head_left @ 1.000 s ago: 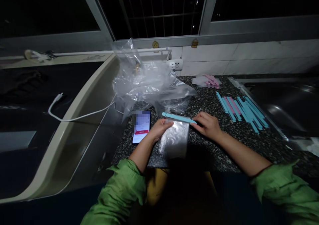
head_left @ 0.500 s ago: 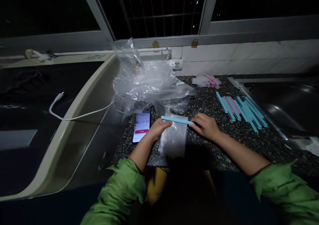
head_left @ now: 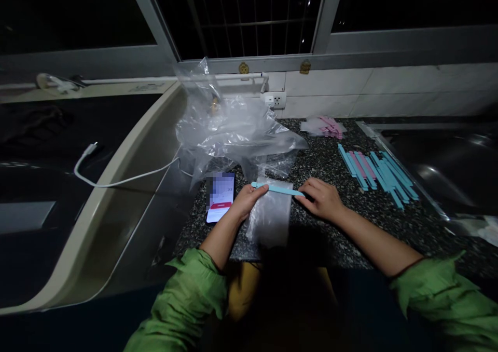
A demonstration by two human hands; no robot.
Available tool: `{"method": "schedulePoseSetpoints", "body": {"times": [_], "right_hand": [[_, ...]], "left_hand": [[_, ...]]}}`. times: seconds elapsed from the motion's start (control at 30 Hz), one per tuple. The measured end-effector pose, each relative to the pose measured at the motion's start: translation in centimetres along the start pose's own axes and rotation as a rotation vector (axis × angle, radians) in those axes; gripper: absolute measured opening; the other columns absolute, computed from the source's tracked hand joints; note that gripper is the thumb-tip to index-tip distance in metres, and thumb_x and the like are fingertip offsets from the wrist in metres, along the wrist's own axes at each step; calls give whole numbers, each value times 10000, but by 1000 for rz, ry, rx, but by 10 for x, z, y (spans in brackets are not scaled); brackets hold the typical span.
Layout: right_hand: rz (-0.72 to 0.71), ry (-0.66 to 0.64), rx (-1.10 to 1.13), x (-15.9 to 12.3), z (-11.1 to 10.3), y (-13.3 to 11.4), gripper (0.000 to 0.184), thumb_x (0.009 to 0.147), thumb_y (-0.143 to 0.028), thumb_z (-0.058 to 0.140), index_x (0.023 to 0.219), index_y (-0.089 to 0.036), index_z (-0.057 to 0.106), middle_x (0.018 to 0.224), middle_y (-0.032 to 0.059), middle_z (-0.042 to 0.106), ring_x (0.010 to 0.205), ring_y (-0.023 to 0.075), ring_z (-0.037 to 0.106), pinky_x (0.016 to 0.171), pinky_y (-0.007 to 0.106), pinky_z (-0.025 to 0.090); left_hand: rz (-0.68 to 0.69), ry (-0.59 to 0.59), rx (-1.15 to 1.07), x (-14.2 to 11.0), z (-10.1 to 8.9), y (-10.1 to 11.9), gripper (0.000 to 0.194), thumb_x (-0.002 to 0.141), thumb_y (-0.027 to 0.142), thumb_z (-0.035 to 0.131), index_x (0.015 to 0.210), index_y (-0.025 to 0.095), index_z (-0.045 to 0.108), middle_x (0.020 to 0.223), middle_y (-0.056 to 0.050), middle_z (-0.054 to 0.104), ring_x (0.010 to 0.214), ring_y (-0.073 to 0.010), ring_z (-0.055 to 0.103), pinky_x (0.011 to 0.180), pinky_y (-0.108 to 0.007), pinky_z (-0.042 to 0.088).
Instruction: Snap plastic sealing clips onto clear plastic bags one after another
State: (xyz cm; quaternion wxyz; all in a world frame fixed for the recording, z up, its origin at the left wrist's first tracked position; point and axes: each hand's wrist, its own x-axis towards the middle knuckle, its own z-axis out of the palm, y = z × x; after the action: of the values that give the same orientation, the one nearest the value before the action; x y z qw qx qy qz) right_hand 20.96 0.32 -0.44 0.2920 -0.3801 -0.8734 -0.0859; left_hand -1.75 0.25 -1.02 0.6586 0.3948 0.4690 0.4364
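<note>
A long, narrow light-blue bag clip (head_left: 286, 190) lies across the upper edge of a small clear plastic bag (head_left: 274, 219) on the counter. My left hand (head_left: 247, 201) is closed on the clip's left end, its thumb pressing on top. At the opposite end, my right hand (head_left: 319, 199) has its fingers bent in a pinch around the clip's tip. The fingers of both hands are partly hidden. To the right lies a loose row of blue clips (head_left: 389, 175), with a few pink clips (head_left: 361, 165) among them.
Left of my hands lies a lit phone (head_left: 221, 199). Behind it a large crumpled clear bag (head_left: 237, 129) is heaped. A packet of pink clips (head_left: 330, 127) sits near the tiled wall. A metal sink (head_left: 459, 165) borders the right; a white cable (head_left: 124, 181) hangs left.
My left thumb has moved up from the clip's lower edge onto its face. The clip and my right hand stay almost where they were. The phone's display has changed slightly.
</note>
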Motion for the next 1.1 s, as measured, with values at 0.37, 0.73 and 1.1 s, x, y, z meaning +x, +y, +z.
{"method": "schedulePoseSetpoints", "body": {"times": [0.37,0.73,1.1], "right_hand": [[54,64,76,19,8,-26,200,792,-353,545,884,-191,616,843,65,618,795,189,527,690,305,426],[19,90,18,19,18,-30,176,823,-311,519,851,-173,623,792,53,638,757,172,509,671,296,389],[13,143,73,12,14,-21,150,816,-287,538,848,-162,614,781,63,630,735,170,523,668,295,429]], "left_hand": [[-29,-47,-16,-7,12,8,389,481,449,754,612,116,599,543,3,588,506,-115,501,545,-243,353],[15,-167,46,-8,11,7,392,488,432,767,633,105,607,547,18,579,515,-89,486,567,-221,362],[-1,-94,-8,-9,6,8,399,477,366,767,738,120,593,628,1,619,562,-119,542,591,-241,403]]}}
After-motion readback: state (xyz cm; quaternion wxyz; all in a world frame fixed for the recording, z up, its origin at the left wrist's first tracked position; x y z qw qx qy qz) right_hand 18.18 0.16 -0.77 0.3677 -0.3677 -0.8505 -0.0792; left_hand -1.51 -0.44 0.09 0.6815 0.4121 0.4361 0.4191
